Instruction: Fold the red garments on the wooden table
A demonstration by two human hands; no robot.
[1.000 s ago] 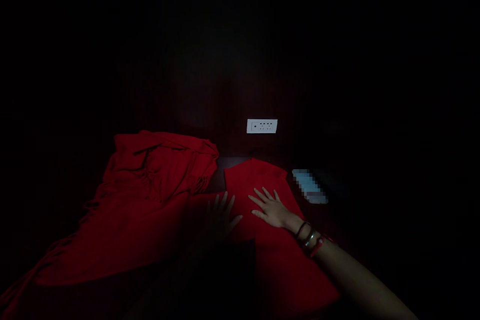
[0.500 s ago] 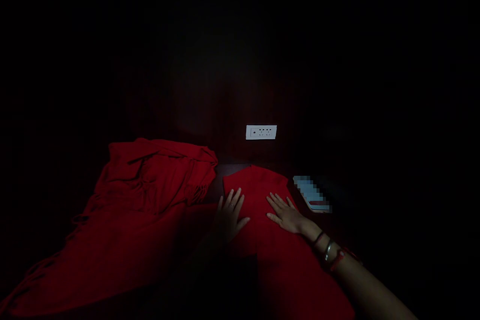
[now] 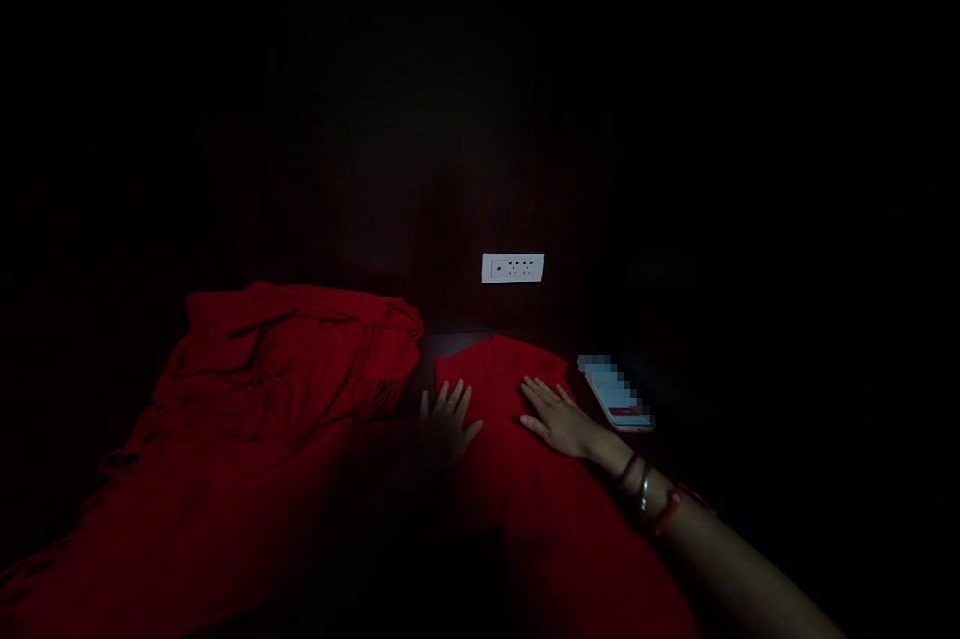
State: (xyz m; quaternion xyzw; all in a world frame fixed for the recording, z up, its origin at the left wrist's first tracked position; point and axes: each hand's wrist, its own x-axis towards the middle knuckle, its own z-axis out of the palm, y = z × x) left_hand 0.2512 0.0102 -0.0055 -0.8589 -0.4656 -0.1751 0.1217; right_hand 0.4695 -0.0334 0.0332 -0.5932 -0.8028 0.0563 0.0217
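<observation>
A red cloth [image 3: 499, 489] lies flat on the dark surface in front of me, its far end coming to a blunt point. My left hand [image 3: 448, 427] rests at its left edge with fingers spread, a ring on one finger. On the right part of the cloth lies my right hand [image 3: 559, 421], palm down and fingers stretched out. Bracelets circle my right wrist. A bunched red fringed scarf [image 3: 300, 359] spreads to the left of my left hand; whether it joins the flat cloth is hidden in shadow. My left forearm is mostly lost in the dark.
A phone [image 3: 611, 389] with a lit, blurred screen lies to the right of the cloth, near my right hand. A white socket panel [image 3: 513, 268] is set in the dark wall behind. Most of the surroundings are too dark to make out.
The whole view has shifted, so everything sits slightly further left. Both hands stay spread on the red cloth, with hardly any movement over it.
</observation>
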